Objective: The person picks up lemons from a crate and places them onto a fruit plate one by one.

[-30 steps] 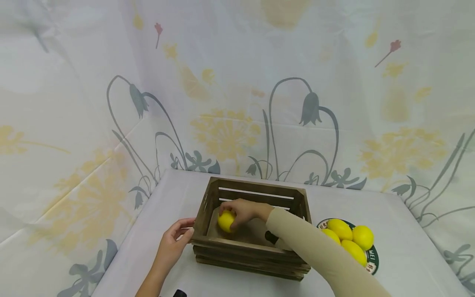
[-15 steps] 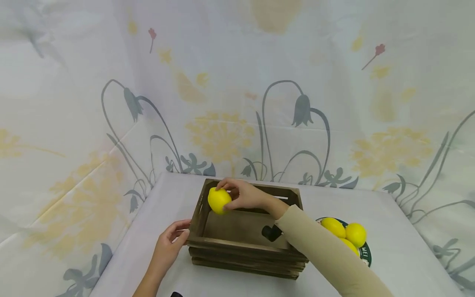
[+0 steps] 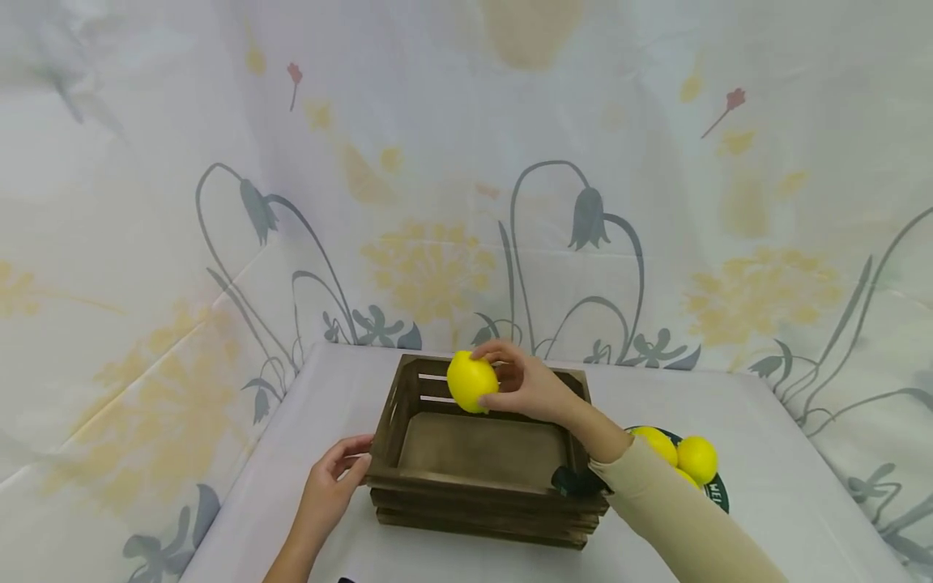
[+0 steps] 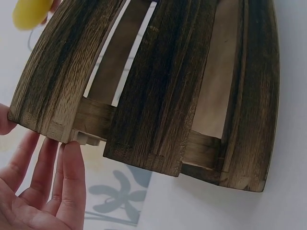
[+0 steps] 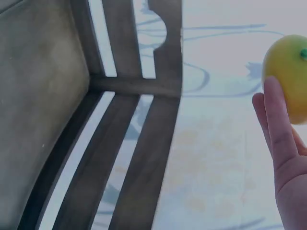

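In the head view, a slatted brown wooden crate (image 3: 484, 494) stands on the white table. My right hand (image 3: 528, 385) pinches a yellow lemon (image 3: 471, 382) between thumb and fingers, held above the crate near its back wall. The right wrist view shows this lemon (image 5: 287, 79) at the right edge with the fingers against it, apart from the slats. My left hand (image 3: 330, 478) rests against the crate's left end. In the left wrist view, the fingers (image 4: 72, 187) look fairly straight and touch the crate's end (image 4: 53, 127) from outside. The crate's visible floor is bare.
Right of the crate, partly behind my right sleeve (image 3: 656, 502), a dark green-rimmed plate (image 3: 717, 492) bears several yellow lemons (image 3: 697, 460). A black wrist camera (image 3: 572, 482) sits under the right wrist. A flower-printed cloth (image 3: 437, 162) rises behind and beside the table.
My right hand has lifted the lemon up from the crate's floor, then carried it rightward above the crate. My left hand has stayed at the crate's left end.
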Available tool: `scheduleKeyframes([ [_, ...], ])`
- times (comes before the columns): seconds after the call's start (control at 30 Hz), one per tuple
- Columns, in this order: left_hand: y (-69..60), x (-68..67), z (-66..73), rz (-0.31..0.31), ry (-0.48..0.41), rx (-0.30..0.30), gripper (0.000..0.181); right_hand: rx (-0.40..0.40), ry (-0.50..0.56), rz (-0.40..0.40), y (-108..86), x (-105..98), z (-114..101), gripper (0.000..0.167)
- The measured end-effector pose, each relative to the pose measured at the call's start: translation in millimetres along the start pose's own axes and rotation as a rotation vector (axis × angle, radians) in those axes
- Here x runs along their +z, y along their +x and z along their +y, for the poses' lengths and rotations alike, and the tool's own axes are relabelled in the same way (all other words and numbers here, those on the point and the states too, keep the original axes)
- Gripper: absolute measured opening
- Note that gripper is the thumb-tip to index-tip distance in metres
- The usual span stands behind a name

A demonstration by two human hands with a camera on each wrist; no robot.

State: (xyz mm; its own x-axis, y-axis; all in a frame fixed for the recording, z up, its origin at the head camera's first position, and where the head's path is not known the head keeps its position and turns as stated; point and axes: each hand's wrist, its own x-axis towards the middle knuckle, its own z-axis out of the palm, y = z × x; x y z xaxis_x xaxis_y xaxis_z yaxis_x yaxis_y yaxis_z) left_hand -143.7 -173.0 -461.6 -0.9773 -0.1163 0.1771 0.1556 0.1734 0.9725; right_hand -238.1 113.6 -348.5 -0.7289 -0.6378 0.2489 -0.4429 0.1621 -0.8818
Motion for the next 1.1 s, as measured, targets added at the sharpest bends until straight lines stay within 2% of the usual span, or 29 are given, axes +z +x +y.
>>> scheduleKeyframes([
  [0.2,0.9,0.5,-3.1,0.014,0.026,-0.006,0.026,-0.029,0.004,0.116,-30.3,-14.6,1.6,0.05],
  [0.4,1.2,1.0,-2.3,0.011,0.023,0.0,0.026,-0.074,-0.023,0.182,-60.1,-28.3,4.5,0.047],
  [0.53,0.5,1.2,-1.4,0.009,0.014,-0.002,0.026,-0.077,-0.044,0.231,-82.3,-38.1,6.7,0.046],
  [0.83,-0.5,0.3,-3.0,0.01,0.014,-0.001,0.027,-0.003,-0.141,0.367,-132.9,-61.4,19.2,0.049],
  [1.1,-1.5,1.5,-0.8,-0.003,0.024,0.023,0.027,0.151,-0.24,0.456,-176.0,-79.7,37.7,0.05],
])
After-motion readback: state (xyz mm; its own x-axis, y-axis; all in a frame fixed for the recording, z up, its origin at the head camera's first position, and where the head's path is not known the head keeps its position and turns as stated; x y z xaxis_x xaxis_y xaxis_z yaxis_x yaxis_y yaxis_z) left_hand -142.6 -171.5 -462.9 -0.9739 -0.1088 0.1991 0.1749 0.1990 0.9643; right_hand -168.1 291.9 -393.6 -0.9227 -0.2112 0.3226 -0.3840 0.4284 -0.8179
